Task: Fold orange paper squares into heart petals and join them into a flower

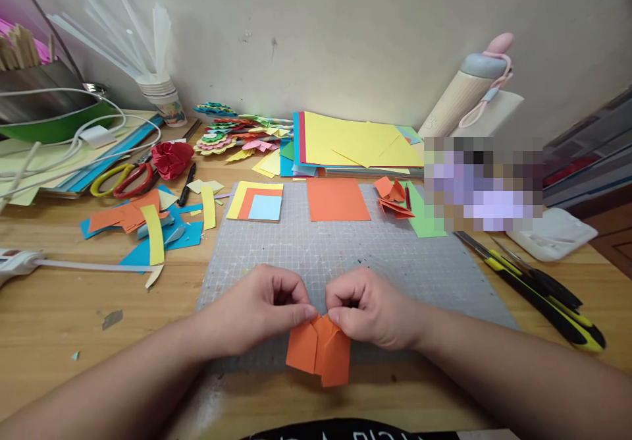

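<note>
Between my hands is a folded piece of orange paper [320, 354], held over the near edge of the grey cutting mat [276, 255]. My left hand [269, 305] pinches its upper left corner between thumb and curled fingers. On the other side, my right hand [370, 308] pinches the upper right corner in the same way. The paper hangs towards me, with a vertical crease line down its middle and small folded flaps at the top. Beyond the hands, a flat orange square sheet [338, 199] lies at the mat's far edge.
Stacked yellow, orange and blue squares [266, 206] and folded orange pieces [392, 196] lie along the mat's far side. A yellow-black utility knife [543, 295] rests at right. Paper scraps [158, 222], scissors [123, 180] and a red paper flower [172, 159] are at left.
</note>
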`<move>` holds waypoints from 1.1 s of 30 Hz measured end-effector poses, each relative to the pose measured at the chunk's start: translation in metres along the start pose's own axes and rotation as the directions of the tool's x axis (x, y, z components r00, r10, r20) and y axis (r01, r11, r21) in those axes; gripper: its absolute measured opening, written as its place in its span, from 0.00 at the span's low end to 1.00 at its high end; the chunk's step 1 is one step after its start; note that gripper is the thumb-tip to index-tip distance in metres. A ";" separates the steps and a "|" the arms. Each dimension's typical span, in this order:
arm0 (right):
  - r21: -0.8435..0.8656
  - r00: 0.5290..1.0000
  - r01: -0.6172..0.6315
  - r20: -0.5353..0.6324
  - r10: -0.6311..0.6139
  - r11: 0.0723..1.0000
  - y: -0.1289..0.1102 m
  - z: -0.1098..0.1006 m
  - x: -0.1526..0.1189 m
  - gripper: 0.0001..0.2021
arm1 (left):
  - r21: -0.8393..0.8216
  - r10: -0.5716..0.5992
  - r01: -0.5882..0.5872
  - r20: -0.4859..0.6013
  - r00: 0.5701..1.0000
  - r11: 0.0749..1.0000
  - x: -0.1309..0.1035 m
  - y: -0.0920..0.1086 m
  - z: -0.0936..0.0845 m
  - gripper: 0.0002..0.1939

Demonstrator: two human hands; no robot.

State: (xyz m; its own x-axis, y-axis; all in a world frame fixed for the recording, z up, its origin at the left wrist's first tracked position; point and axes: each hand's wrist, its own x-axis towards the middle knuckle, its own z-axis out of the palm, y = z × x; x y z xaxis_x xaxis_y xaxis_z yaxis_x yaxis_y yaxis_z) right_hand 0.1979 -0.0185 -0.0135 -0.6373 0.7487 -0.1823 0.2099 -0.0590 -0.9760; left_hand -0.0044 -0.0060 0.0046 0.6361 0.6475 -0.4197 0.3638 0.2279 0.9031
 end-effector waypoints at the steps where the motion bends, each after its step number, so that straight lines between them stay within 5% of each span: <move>1: 0.008 1.000 0.003 -0.020 -0.003 1.000 0.000 0.002 -0.001 0.08 | -0.002 0.005 -0.005 0.008 1.000 1.000 -0.001 0.001 0.000 0.12; 9: 0.094 0.996 0.075 -0.064 -0.069 0.993 -0.002 0.002 -0.005 0.09 | 0.100 0.115 -0.095 -0.221 0.968 0.990 -0.004 0.003 0.003 0.13; 14: -0.158 0.948 0.100 -0.285 -0.142 0.982 -0.008 -0.019 -0.004 0.10 | 0.234 0.204 -0.126 -0.348 0.915 0.964 0.002 0.001 0.001 0.15; 16: -0.268 0.854 0.129 -0.459 -0.245 0.955 -0.010 -0.038 -0.004 0.07 | 0.405 0.286 -0.098 -0.434 0.855 0.909 0.004 0.006 -0.002 0.16; 18: -0.322 0.684 0.141 -0.653 -0.327 0.936 -0.009 -0.061 -0.003 0.05 | 0.650 0.399 -0.034 -0.424 0.813 0.759 0.011 0.013 -0.007 0.16; 20: -0.316 0.493 0.170 -0.793 -0.358 0.934 -0.004 -0.082 0.000 0.06 | 0.846 0.478 -0.013 -0.288 0.830 0.533 0.024 0.021 -0.012 0.17; 21: -0.309 0.428 0.194 -0.827 -0.364 0.931 0.000 -0.091 0.001 0.06 | 0.914 0.475 0.001 -0.211 0.855 0.405 0.034 0.025 -0.015 0.20; 23: -0.322 0.350 0.199 -0.859 -0.374 0.926 0.006 -0.103 0.005 0.08 | 0.941 0.467 0.007 -0.174 0.867 0.338 0.056 0.030 -0.020 0.24; 28: -0.396 0.345 0.163 -0.835 -0.428 0.904 0.015 -0.105 0.008 0.07 | 0.972 0.424 0.005 -0.106 0.899 0.234 0.089 0.028 -0.023 0.27; 33: -0.566 0.410 0.084 -0.730 -0.547 0.820 0.018 -0.096 0.007 0.05 | 0.987 0.420 0.004 -0.072 0.905 0.160 0.046 0.016 0.004 0.25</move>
State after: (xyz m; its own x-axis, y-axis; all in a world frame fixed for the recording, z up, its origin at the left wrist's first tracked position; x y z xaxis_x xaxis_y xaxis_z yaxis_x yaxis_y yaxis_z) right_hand 0.2683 0.0491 -0.0211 0.1657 0.8212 0.5460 0.5386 0.3885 -0.7477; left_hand 0.0331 0.0247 -0.0006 0.6795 0.7337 0.0065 0.7324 -0.6787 0.0535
